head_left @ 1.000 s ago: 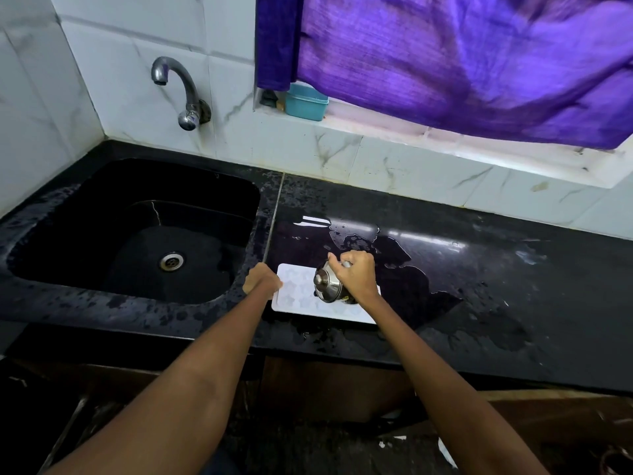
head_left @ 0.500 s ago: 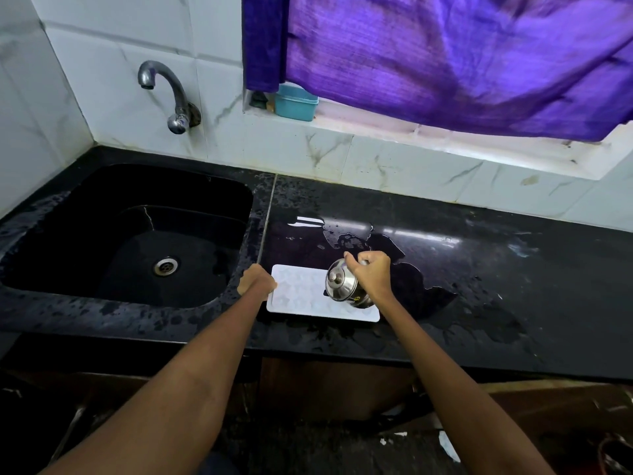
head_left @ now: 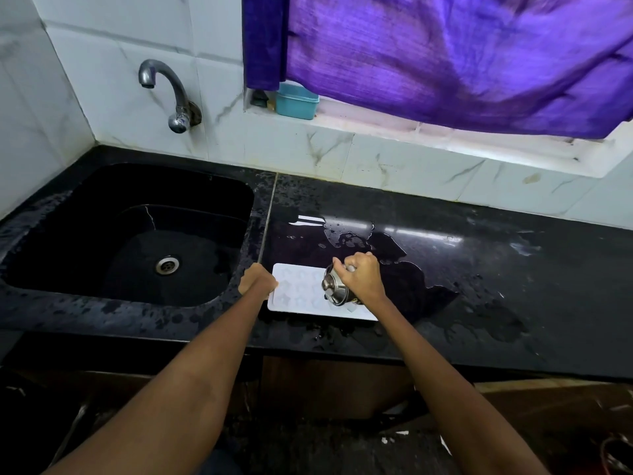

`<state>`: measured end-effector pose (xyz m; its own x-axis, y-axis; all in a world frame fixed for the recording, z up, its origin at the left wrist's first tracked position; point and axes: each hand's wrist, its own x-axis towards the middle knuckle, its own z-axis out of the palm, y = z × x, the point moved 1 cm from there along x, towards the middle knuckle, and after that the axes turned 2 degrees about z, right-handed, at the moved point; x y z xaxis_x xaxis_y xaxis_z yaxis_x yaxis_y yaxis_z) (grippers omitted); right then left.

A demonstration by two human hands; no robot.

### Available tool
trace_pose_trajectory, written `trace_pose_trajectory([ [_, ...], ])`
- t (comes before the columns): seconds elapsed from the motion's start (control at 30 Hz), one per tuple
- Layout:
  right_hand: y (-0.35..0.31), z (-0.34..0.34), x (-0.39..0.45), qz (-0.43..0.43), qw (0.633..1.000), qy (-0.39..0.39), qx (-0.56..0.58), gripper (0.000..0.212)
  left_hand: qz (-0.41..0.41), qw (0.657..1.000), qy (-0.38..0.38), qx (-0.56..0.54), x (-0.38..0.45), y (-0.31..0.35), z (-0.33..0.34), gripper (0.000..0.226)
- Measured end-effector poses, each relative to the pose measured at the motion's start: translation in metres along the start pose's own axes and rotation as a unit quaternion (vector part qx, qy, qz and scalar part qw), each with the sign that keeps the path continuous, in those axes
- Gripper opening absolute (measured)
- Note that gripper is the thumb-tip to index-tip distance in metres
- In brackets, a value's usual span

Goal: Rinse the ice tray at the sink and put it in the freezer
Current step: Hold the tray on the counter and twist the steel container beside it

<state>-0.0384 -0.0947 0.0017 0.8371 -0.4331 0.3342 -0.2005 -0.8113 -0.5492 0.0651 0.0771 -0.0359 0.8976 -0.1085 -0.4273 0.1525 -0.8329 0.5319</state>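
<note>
A white ice tray (head_left: 298, 293) with star-shaped moulds lies flat on the wet black counter (head_left: 479, 286), just right of the sink (head_left: 137, 234). My left hand (head_left: 257, 281) grips the tray's left edge. Over the tray's right half, my right hand (head_left: 363, 277) is closed around a small steel cup (head_left: 335, 289), which is tipped on its side with its base facing left. The tray's right end is partly hidden by the cup and hand.
A steel tap (head_left: 168, 94) juts from the tiled wall above the black sink. A teal tub (head_left: 296, 101) sits on the window ledge under a purple curtain (head_left: 445, 56). Water puddles spread on the counter behind and right of the tray.
The cup in my right hand has shifted slightly to the right over the tray. My left hand stays on the tray's left edge.
</note>
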Motion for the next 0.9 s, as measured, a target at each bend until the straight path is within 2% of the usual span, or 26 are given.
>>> trace_pose_trajectory([
  [0.53,0.003,-0.007,-0.002,0.007,0.999,0.023,0.036,0.07,0.0,1.0,0.002,0.007,-0.001,0.002,-0.001,0.046],
  [0.7,0.008,-0.017,0.003,0.056,0.991,0.058,0.109,0.068,0.0,1.0,-0.004,-0.004,-0.003,0.003,-0.001,0.043],
  [0.9,0.017,-0.03,0.005,0.07,0.988,0.063,0.123,0.065,-0.001,1.0,-0.001,0.002,-0.003,0.003,0.0,0.044],
])
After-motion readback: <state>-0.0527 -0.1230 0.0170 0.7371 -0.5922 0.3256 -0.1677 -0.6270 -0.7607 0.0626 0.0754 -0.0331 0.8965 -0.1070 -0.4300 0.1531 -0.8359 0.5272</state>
